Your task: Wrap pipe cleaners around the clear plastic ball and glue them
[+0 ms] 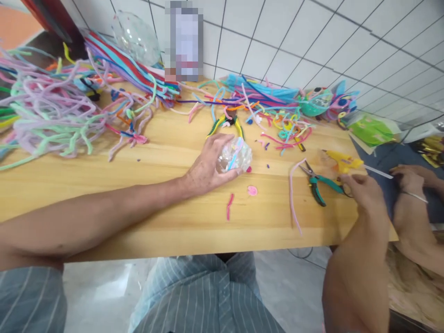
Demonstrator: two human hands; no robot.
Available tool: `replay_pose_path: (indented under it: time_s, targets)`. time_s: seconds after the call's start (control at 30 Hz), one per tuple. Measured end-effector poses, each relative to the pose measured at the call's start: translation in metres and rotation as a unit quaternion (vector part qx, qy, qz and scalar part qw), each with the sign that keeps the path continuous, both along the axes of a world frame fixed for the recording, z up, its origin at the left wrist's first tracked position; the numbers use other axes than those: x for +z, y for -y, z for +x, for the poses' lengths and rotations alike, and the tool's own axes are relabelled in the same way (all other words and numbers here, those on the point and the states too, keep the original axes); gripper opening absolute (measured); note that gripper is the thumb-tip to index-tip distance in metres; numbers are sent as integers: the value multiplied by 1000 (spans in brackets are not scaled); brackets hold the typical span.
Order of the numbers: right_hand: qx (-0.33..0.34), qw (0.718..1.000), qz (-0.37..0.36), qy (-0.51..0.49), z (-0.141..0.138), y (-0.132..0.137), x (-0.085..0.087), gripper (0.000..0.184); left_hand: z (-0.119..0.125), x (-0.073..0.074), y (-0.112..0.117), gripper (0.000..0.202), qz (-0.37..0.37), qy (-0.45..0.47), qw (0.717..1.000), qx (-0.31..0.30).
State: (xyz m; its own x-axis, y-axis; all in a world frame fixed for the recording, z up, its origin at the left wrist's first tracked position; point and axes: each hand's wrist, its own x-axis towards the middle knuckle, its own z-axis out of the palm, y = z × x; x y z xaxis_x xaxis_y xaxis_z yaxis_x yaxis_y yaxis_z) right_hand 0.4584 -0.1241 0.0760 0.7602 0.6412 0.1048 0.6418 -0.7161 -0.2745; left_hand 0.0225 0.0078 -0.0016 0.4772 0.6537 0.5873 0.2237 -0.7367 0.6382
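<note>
My left hand (pixel 208 164) is closed around a clear, shiny crinkled plastic ball (pixel 239 157) with pale blue and lilac strips in it. Just behind that ball lie yellow-and-black pliers (pixel 218 126), partly hidden. At the right, my right hand (pixel 362 189) grips a yellow glue gun (pixel 347 161), slightly blurred, a pale glue stick (pixel 378 171) jutting from its rear. Beside this hand rest green-handled pliers (pixel 321 182) and a lilac pipe cleaner (pixel 293 199). A pink disc (pixel 252 190) and a short pink pipe-cleaner piece (pixel 230 206) lie in front of my left hand.
Tangled pipe cleaners (pixel 58 111) heap at the left; straight bundles (pixel 263 92) and offcuts line the wall side. A clear plastic balloon-like bag (pixel 137 39) stands behind. A blurred-out phone-like object (pixel 187 44) leans there. Another person's hands (pixel 412 182) are at far right.
</note>
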Motion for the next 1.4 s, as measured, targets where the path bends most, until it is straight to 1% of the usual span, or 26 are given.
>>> replay_pose_path:
  time_s: [0.07,0.1,0.13,0.2,0.23,0.27,0.3,0.37,0.43,0.47,0.53,0.6,0.67,0.73,0.77,0.83,0.93,1.0,1.07,1.17,1.27,1.4]
  targets:
    - [-38,999,11,10,-15,22,8,40,1,0,-1,80,2,-3,1000,1]
    - [-39,999,15,2,-27,33,11,40,2,0,-1,79,3,-3,1000,4]
    - [-22,1000,12,-17,-41,43,14,38,2,0,-2,80,5,-1,1000,5]
    - [34,997,-16,-64,-75,59,18,32,3,-1,-3,80,13,3,1000,-1]
    - [71,993,-44,-86,-92,65,18,30,3,-1,-3,80,17,5,1000,-6]
    - [123,982,-96,-103,-108,69,18,31,3,-1,-4,80,21,8,1000,-12]
    - [161,970,-139,-117,-122,71,16,32,3,-1,-4,80,24,10,1000,-17]
    - [188,955,-192,-125,-143,73,11,34,4,-1,-4,79,26,12,999,-21]
    - [192,953,-200,-122,-152,73,5,33,7,-1,-2,77,25,17,999,-19]
    - [199,953,-189,-131,-154,72,3,33,8,-1,-2,77,24,22,999,-17]
    - [219,947,-135,-190,-156,70,3,33,11,-2,0,76,22,35,999,-14]
    - [224,929,-40,-292,-159,63,8,33,13,-2,0,76,23,44,999,-11]
    - [212,894,79,-386,-168,50,17,30,15,-3,1,76,20,50,998,-13]
    - [217,851,176,-444,-182,31,27,27,15,-3,1,76,12,53,998,-16]
    - [231,832,209,-460,-190,19,32,25,15,-3,1,77,8,54,998,-17]
    - [261,802,245,-479,-205,-6,39,22,15,-2,2,77,3,55,998,-17]
    - [308,775,257,-488,-222,-41,43,21,16,-1,2,77,4,57,998,-15]
    - [334,770,255,-480,-228,-58,40,18,16,0,3,77,2,55,998,-16]
    - [356,773,254,-460,-229,-68,32,16,16,0,3,77,-7,54,998,-17]
    - [369,781,254,-435,-227,-73,18,15,16,1,3,77,-9,60,998,-18]
    - [361,783,251,-441,-225,-74,6,15,16,1,3,74,-2,61,998,-18]
    - [361,774,235,-464,-225,-77,3,17,15,2,4,75,-4,61,998,-21]
